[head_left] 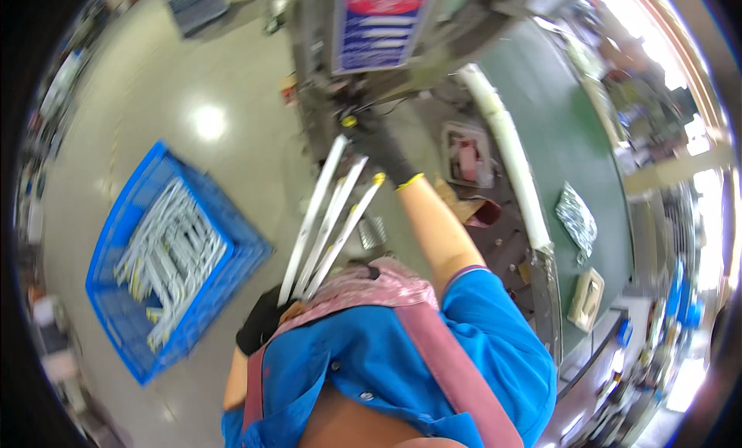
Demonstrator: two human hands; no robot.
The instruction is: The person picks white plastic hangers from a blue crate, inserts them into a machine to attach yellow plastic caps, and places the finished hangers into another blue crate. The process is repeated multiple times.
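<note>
Gloved hands steady white strips at the machine.
Left hand [261, 322] grips the white strips [328, 220] low; right hand [379, 151] closes around their tops, keeping them bundled.

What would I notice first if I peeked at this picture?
Probably the long white metal strips in the middle, held at their lower ends by the black-gloved left hand, with the black-gloved right hand reaching up beside their tops. At left, a bright blue plastic crate holds more strips.

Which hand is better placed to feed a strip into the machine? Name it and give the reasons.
Probably the right hand: it reaches up to the machine, at the strips' top ends. The left hand holds their lower ends by the body.
</note>
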